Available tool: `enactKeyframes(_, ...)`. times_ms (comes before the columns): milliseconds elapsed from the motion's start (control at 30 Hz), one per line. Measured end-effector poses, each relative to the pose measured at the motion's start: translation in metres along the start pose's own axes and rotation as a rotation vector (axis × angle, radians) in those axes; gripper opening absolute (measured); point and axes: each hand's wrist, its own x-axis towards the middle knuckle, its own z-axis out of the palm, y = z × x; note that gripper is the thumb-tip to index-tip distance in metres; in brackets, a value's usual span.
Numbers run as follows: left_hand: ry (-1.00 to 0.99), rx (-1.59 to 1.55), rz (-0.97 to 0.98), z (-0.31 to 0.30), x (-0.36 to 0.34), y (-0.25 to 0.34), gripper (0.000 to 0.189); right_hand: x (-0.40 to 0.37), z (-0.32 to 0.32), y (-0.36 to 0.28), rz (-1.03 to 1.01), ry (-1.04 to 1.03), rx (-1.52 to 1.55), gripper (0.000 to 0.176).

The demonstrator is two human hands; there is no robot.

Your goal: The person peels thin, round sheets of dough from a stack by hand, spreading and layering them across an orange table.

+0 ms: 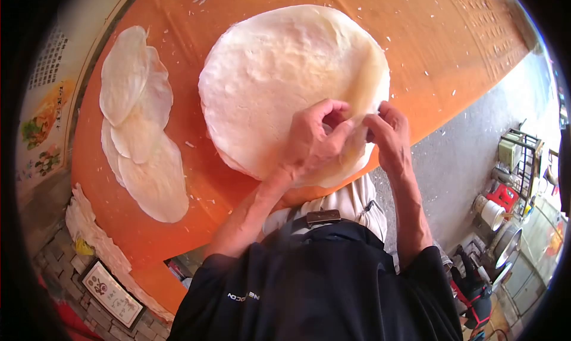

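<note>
A large, pale, round stack of thin flatbread [279, 73] lies on the orange table before me, close to its near edge. At the stack's right side, my left hand [318, 139] is closed, with thumb and fingers pinching at the top sheet. Just right of it, my right hand [389, 130] has its fingers curled and pinched on the rim of that same sheet. The two hands' fingertips almost meet. Along the right side the top sheet looks thinner and slightly yellow. How much of it lies between the fingers is hidden.
Several smaller oval sheets [134, 97] overlap on the left of the orange table [428, 38], among scattered crumbs. Crumpled pale cloth or sheet [95, 228] hangs at the left edge. A framed sign [112, 293] leans below. On the right floor are a bucket [489, 213] and metal basin [507, 243].
</note>
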Motion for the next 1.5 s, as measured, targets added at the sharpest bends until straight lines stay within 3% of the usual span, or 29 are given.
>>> enactKeyframes(67,0.081,0.114,0.152,0.006,0.0,0.004,0.023,0.001,0.003,0.001,-0.064,-0.018,-0.134,0.018)
enactKeyframes(167,0.125,0.155,0.085,0.002,0.004,0.001,0.025,-0.004,0.007,-0.008,-0.004,-0.05,0.087,0.019)
enactKeyframes(200,0.12,0.008,0.039,0.001,0.006,-0.003,0.025,-0.003,0.0,-0.006,-0.007,-0.061,0.02,0.022)
enactKeyframes(300,0.119,0.219,-0.017,-0.02,0.008,-0.012,0.021,-0.002,-0.012,0.005,0.001,0.03,0.045,0.031)
enactKeyframes(333,0.11,0.083,-0.052,-0.033,0.007,-0.01,0.017,0.001,-0.024,0.005,0.032,0.002,-0.051,0.034)
enactKeyframes(433,0.131,-0.075,-0.023,-0.075,0.007,0.013,0.016,0.005,-0.027,0.015,0.128,-0.032,0.101,0.044)
enactKeyframes(500,0.165,-0.122,0.045,-0.112,0.01,0.026,0.015,-0.001,-0.007,0.01,0.066,0.024,-0.026,0.043)
enactKeyframes(567,0.201,-0.139,0.262,-0.176,0.009,0.046,0.01,0.008,-0.022,0.025,0.038,-0.048,-0.104,0.043)
enactKeyframes(667,0.492,-0.183,0.24,-0.293,-0.02,0.089,0.018,0.007,-0.02,0.025,0.03,-0.092,-0.021,0.042)
enactKeyframes(733,0.56,0.07,0.229,-0.405,-0.056,0.104,0.025,0.005,-0.019,0.025,0.066,-0.069,0.006,0.041)
enactKeyframes(767,0.709,0.158,0.231,-0.456,-0.077,0.103,0.028,0.007,-0.024,0.028,0.062,-0.083,0.006,0.041)
enactKeyframes(867,1.138,0.413,0.088,-0.583,-0.153,0.078,0.024,0.01,-0.029,0.036,0.093,-0.064,0.047,0.043)
enactKeyframes(900,1.283,0.639,-0.214,-0.599,-0.178,0.075,0.022,0.008,-0.026,0.033,0.135,-0.018,0.086,0.043)
enactKeyframes(933,1.402,0.86,-0.53,-0.599,-0.195,0.073,0.02,0.005,-0.022,0.027,0.178,0.031,0.124,0.044)
enactKeyframes(1000,1.577,1.217,-0.555,-0.581,-0.209,0.032,0.018,-0.011,-0.006,0.007,0.166,-0.024,0.236,0.043)
enactKeyframes(1067,1.232,0.57,-0.059,-0.588,-0.203,-0.056,0.018,-0.013,-0.003,0.003,0.149,-0.071,0.282,0.041)
enactKeyframes(1100,1.154,0.273,0.152,-0.517,-0.172,-0.073,0.018,-0.008,-0.008,0.01,0.139,-0.091,0.275,0.039)
enactKeyframes(1133,0.947,0.107,0.09,-0.426,-0.135,-0.05,0.014,-0.005,-0.012,0.016,0.124,-0.108,0.268,0.037)
enactKeyframes(1167,0.735,-0.019,0.022,-0.356,-0.106,-0.048,0.027,-0.003,-0.01,0.019,0.113,-0.091,0.222,0.033)
enactKeyframes(1200,0.393,-0.361,-0.046,-0.291,-0.075,-0.04,0.025,0.0,-0.006,0.02,0.101,-0.065,0.174,0.029)
enactKeyframes(1233,0.357,-0.035,0.043,-0.212,-0.056,-0.025,0.029,0.003,-0.003,0.021,0.085,-0.027,0.123,0.025)
enactKeyframes(1333,0.044,-0.099,0.069,-0.076,-0.017,-0.008,0.044,0.009,0.013,0.008,0.045,-0.086,0.052,0.016)
enactKeyframes(1433,0.013,-0.006,0.003,-0.015,0.007,-0.015,0.046,0.008,0.023,0.0,0.046,-0.077,0.014,0.018)
enactKeyframes(1500,-0.039,-0.12,-0.058,-0.014,0.013,-0.015,0.043,0.012,0.01,0.006,0.056,-0.072,0.025,0.024)
